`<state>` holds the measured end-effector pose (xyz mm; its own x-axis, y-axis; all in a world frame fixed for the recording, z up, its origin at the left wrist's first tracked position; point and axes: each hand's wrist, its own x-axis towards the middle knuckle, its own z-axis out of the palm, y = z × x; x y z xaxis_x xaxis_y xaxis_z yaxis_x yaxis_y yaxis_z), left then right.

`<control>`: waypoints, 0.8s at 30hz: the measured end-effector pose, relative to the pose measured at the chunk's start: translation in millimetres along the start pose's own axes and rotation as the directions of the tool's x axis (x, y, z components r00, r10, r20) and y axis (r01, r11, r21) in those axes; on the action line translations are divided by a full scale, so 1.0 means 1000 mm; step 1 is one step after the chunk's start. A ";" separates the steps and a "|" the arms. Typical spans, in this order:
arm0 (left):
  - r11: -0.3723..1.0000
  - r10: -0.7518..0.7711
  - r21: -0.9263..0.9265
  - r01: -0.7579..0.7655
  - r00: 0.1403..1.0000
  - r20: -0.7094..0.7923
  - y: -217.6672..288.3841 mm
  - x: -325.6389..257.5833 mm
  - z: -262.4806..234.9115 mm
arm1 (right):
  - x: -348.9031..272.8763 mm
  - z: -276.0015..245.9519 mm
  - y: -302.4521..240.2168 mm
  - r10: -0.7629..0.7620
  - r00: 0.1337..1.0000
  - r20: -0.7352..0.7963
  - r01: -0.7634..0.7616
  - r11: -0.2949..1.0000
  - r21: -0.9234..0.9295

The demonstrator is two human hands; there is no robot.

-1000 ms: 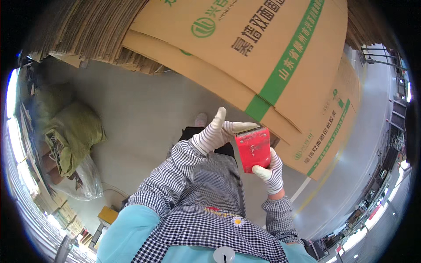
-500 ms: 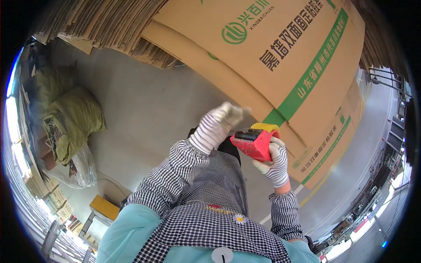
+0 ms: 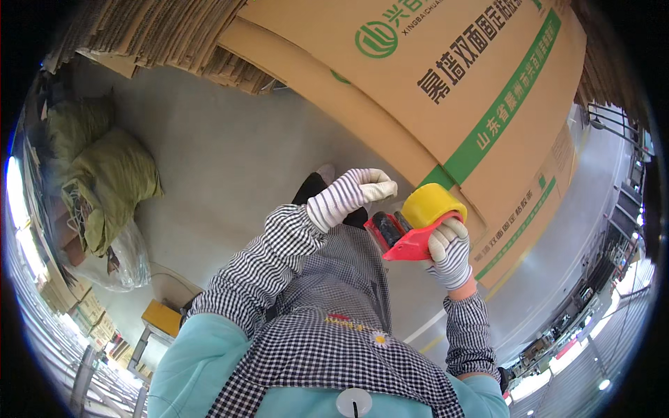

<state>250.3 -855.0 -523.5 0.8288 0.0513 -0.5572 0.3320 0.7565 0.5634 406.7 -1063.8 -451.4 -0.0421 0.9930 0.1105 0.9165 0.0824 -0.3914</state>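
Note:
My right hand [image 3: 450, 252], in a striped white glove, is closed around a red tape dispenser [image 3: 410, 248]. A roll of yellow tape [image 3: 433, 206] sits on it and now faces up, with a black roller beside the roll. To the left of the dispenser is my left hand [image 3: 354, 196], also gloved. Its fingers are bent and pressed together, a small gap from the dispenser's front end. Whatever they pinch, if anything, is too small to make out. Just beyond both hands lies a stack of large flat cardboard sheets [image 3: 411, 132] with green bands.
Bundled cardboard [image 3: 160, 31] stands on edge at the far left. Green woven sacks [image 3: 115, 181] and a clear plastic bag [image 3: 129, 261] lie on the grey floor [image 3: 216, 150] at left. A yellow-topped stand [image 3: 162, 318] is near my left elbow.
My right hand has turned the tape dispenser, so more of the yellow roll shows, and shifted slightly right. My left hand, blurred before, has moved slightly and is now still.

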 end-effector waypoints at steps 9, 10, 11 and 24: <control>0.961 -0.180 0.219 0.167 0.983 0.039 0.000 0.008 0.020 | -0.011 0.003 0.004 -0.003 0.998 0.066 0.002 1.000 0.027; 0.989 0.065 0.133 -0.067 0.998 0.015 -0.010 0.010 0.019 | -0.011 0.005 0.006 -0.015 0.997 0.077 0.012 0.999 0.032; 0.952 0.304 0.053 -0.302 0.952 -0.028 -0.019 0.011 0.018 | -0.010 0.005 0.004 -0.014 0.997 0.073 0.011 0.999 0.030; 0.840 0.510 -0.081 -0.536 0.732 0.452 -0.013 0.045 -0.001 | 0.023 -0.011 0.019 0.005 1.000 -0.007 -0.005 0.998 0.069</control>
<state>283.0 -861.9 -556.4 0.9794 0.1290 0.1554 -0.2018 0.6607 0.7230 427.2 -1040.3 -446.5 -0.0342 0.9928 0.1152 0.8871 0.0832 -0.4541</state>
